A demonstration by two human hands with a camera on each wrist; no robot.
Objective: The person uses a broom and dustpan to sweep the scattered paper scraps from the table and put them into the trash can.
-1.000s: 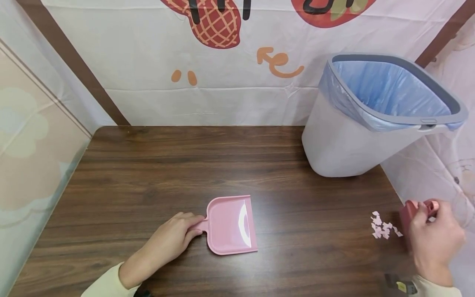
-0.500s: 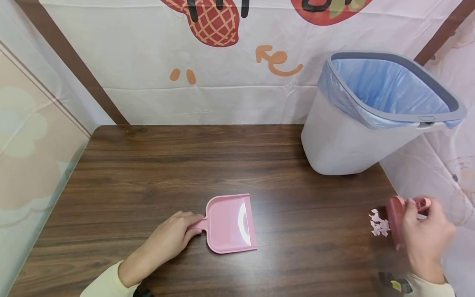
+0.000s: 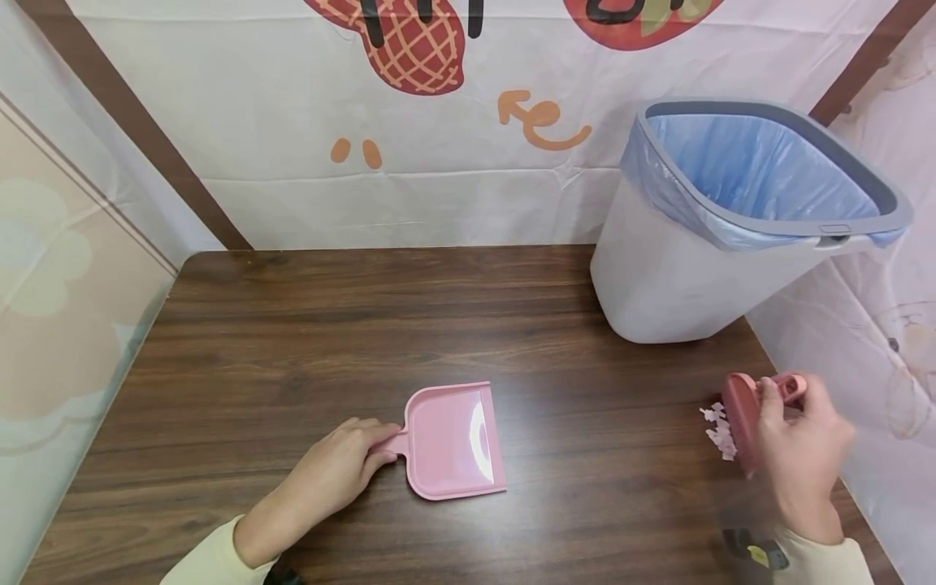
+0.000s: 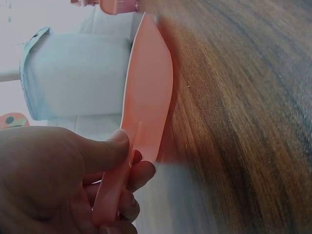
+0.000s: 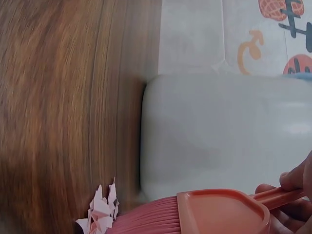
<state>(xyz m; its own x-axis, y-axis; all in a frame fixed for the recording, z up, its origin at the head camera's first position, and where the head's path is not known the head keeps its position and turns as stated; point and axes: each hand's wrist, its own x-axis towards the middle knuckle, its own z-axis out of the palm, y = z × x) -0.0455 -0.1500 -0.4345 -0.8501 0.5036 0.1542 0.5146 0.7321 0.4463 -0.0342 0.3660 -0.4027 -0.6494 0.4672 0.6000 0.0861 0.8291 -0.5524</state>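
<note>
My left hand [image 3: 332, 471] grips the handle of a pink dustpan [image 3: 448, 443], which lies on the table with its flat edge facing right. In the left wrist view, the thumb and fingers wrap the dustpan's handle [image 4: 114, 187]. Over on the right, my right hand [image 3: 804, 447] holds a small pink hand brush [image 3: 742, 418] by its handle. The bristles [image 5: 151, 217] touch a little heap of torn pale pink paper scraps [image 3: 720, 431] on the table. Part of the heap is hidden by the brush.
A white trash bin [image 3: 680, 268] with a blue liner [image 3: 760, 162] stands at the table's back right corner, behind the brush. The brown wooden table [image 3: 351, 325] ends at a printed cloth [image 3: 278, 195] at the back. Bare tabletop lies between the dustpan and the scraps.
My right hand has moved left with the brush, and the paper scraps have shifted left and bunched against its bristles. The left hand and dustpan stay in place.
</note>
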